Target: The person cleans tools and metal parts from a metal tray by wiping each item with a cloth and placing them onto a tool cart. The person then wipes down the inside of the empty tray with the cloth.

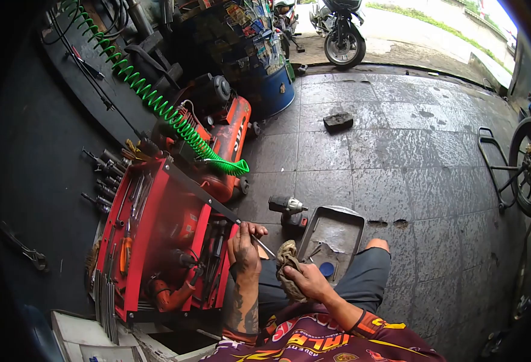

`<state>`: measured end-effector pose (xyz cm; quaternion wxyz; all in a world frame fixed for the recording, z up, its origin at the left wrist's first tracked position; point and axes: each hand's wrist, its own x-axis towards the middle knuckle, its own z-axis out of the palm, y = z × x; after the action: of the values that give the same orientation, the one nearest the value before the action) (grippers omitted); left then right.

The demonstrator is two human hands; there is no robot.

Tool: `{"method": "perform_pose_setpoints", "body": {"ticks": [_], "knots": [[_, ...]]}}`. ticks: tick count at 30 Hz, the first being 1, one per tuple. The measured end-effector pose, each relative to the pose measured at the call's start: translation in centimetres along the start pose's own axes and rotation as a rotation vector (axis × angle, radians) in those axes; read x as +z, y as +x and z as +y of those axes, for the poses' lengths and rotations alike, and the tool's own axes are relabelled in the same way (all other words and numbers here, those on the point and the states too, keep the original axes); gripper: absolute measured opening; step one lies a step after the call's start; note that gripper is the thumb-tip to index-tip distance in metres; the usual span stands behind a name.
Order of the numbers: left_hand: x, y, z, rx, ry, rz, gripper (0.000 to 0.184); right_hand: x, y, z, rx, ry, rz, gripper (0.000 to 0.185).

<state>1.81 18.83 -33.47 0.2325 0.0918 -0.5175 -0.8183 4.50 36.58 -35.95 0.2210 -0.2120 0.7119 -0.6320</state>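
Observation:
My left hand (pixel 245 246) is closed around one end of a thin metal rod (pixel 263 246), beside the corner of the red tool cabinet. In my right hand (pixel 309 281) is a crumpled, dirty cloth (pixel 288 271), bunched near the rod's other end. Both hands are above my lap. Just beyond them a metal tray (pixel 338 232) lies on the floor, with a blue round cap (pixel 327 269) and small metal parts in it. A cordless impact wrench (pixel 288 211) stands to the left of the tray.
The open red tool cabinet (pixel 164 226) holds tools close at my left. Behind it are a red compressor (pixel 232 142), a green coiled hose (pixel 156 102) and a blue drum (pixel 275 93). A dark block (pixel 338 122) lies on the tiles; a wheel (pixel 528 166) is at far right.

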Motion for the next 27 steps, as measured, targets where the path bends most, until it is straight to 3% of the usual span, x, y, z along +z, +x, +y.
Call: {"method": "perform_pose_setpoints", "body": {"ticks": [11,15,17,18,27], "knots": [[-2.0,-0.2,0.0,-0.107,-0.147,0.056,0.031,0.2,-0.9,0.1,-0.076,-0.086,0.028,0.038],[-0.9,-1.1,0.8,-0.090,-0.035,0.080,0.032,0.3,-1.0,-0.2,-0.019,0.003,0.080,0.036],[0.2,-2.0,0.9,-0.097,0.135,-0.057,0.033,0.3,-0.8,0.7,-0.037,0.004,0.115,0.038],[0.4,-2.6,0.8,-0.109,0.073,-0.129,0.035,0.3,-0.7,0.9,-0.012,0.053,0.136,0.039],[3.0,-4.0,2.1,0.079,0.297,-0.211,0.037,0.2,-1.4,0.1,-0.025,0.043,0.001,0.037]]}}
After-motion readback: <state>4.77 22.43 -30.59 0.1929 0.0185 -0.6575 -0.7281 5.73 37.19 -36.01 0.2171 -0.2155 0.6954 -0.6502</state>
